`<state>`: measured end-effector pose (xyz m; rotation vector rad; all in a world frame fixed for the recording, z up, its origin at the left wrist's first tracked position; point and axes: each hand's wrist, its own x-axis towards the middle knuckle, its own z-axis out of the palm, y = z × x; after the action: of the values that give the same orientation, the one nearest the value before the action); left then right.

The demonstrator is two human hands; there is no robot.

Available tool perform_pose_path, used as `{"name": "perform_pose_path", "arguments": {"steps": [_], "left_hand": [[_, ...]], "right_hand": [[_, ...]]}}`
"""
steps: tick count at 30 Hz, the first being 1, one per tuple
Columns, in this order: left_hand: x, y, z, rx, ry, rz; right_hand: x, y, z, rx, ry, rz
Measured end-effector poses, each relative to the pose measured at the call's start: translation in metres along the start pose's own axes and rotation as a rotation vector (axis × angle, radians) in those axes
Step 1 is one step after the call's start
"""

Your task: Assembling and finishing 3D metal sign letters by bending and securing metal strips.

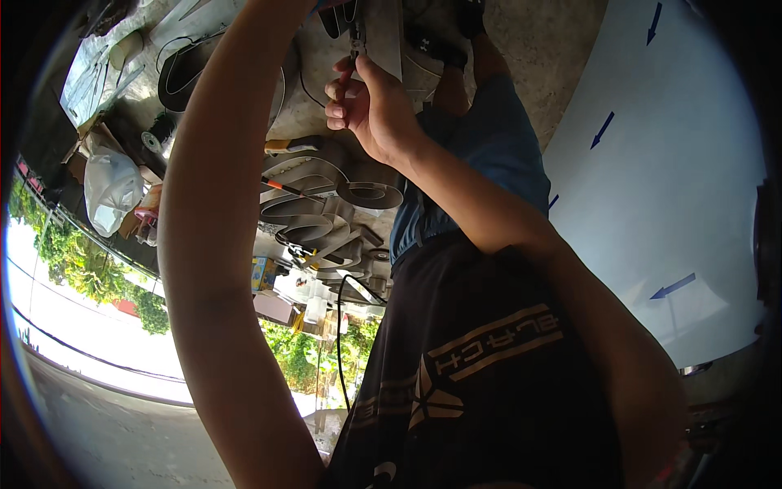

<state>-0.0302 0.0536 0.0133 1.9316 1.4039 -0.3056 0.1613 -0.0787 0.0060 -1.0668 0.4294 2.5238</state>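
Observation:
My right hand [371, 110] is near the top centre, its fingers closed around the reddish handles of a pair of pliers [356, 41]. The grey head of the pliers points up, against or close beside a dark bent strip [332, 20] at the top edge; whether the jaws grip it I cannot tell. My left forearm [216, 163] stretches up the left side, and the left hand lies beyond the top edge, out of sight.
Loosely curled grey strips [314, 191] lie left of my body, with an orange-and-black screwdriver [281, 187] and a yellow-and-black tool [292, 146]. Farther left are a wire spool [155, 138] and a white plastic bag [112, 187]. A pale sheet with blue arrows [652, 187] fills the right.

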Motion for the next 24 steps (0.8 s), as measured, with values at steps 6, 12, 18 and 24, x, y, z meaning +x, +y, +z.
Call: {"name": "perform_pose_path", "arguments": {"steps": [6, 12, 18, 24], "left_hand": [[0.003, 0.012, -0.023, -0.162, 0.052, 0.001], [0.026, 0.04, -0.005, 0.279, -0.118, -0.521], [0.029, 0.039, 0.007, 0.301, -0.073, -0.511], [0.018, 0.044, 0.009, 0.332, -0.002, -0.549]], "right_hand": [[0.0, -0.002, -0.004, -0.041, -0.019, -0.01], [-0.001, -0.002, -0.004, -0.029, -0.03, 0.018], [-0.001, -0.009, -0.008, -0.014, -0.047, 0.027], [-0.003, -0.01, -0.007, -0.026, -0.081, 0.075]]}}
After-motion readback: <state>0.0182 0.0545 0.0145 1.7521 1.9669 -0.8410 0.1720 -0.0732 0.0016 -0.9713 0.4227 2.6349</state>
